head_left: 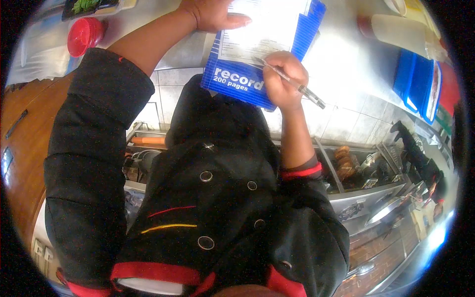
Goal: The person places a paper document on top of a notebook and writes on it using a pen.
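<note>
A blue record book point(232, 81) marked "200 pages" lies on the pale metal worktop, with a white printed sheet point(267, 34) on top of it. My right hand point(284, 79) rests over the book's lower right part, closed on a clear pen point(311, 97) whose tip points at the sheet's lower edge. My left hand point(213, 14) presses on the sheet's upper left, thumb stretched out; the top of the frame cuts off its other fingers. Handwriting on the sheet cannot be made out.
Red bowls point(84, 37) and a black tray of green leaves point(88, 6) stand at left. A translucent container point(398, 32) and a blue object point(415, 84) lie at right. Below the worktop are open drawers of utensils point(354, 171). Another person point(418, 151) is at far right.
</note>
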A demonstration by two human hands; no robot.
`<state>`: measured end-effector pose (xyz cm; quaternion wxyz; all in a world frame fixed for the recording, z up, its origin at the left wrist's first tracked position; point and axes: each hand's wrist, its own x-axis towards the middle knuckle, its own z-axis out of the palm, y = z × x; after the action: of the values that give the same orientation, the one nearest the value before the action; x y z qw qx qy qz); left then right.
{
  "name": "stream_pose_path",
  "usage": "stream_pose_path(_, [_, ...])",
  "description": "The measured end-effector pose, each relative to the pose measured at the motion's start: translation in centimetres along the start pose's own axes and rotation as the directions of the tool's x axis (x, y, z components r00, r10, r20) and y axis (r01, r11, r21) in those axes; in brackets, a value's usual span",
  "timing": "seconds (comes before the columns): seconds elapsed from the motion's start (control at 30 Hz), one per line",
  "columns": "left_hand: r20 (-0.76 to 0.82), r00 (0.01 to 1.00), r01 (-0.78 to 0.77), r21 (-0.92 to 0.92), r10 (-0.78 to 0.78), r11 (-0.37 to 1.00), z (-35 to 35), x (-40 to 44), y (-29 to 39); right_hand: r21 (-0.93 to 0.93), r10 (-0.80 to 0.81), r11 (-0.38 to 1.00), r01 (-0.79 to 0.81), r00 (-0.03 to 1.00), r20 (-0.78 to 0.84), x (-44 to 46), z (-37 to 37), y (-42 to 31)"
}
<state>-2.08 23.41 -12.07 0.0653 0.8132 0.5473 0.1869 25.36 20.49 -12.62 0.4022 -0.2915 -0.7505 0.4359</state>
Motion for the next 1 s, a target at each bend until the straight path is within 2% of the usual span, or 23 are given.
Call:
stream_pose_path(0.2, [0.007, 1.000, 0.010, -0.001, -0.010, 1.000, -0.18, 0.02, 0.11, 0.003, 0.034, 0.999, -0.034, 0.996, -0.079, 0.45, 0.45, -0.60])
stream_pose_path(0.73, [0.007, 1.000, 0.009, 0.016, -0.009, 1.000, -0.16, 0.04, 0.08, 0.010, 0.044, 0.999, -0.044, 0.996, -0.079, 0.27, 0.52, -0.39])
stream_pose_path(0.8, [0.005, 1.000, 0.010, 0.012, -0.010, 1.000, -0.17, 0.03, 0.12, -0.015, -0.022, 1.000, 0.022, 1.000, -0.004, 0.03, 0.17, -0.02])
stream_pose_path(1.0, [0.005, 1.000, 0.011, 0.011, -0.011, 1.000, -0.25, 0.14, 0.20, -0.049, -0.031, 0.998, 0.031, 1.000, -0.001, 0.12, 0.17, -0.16])
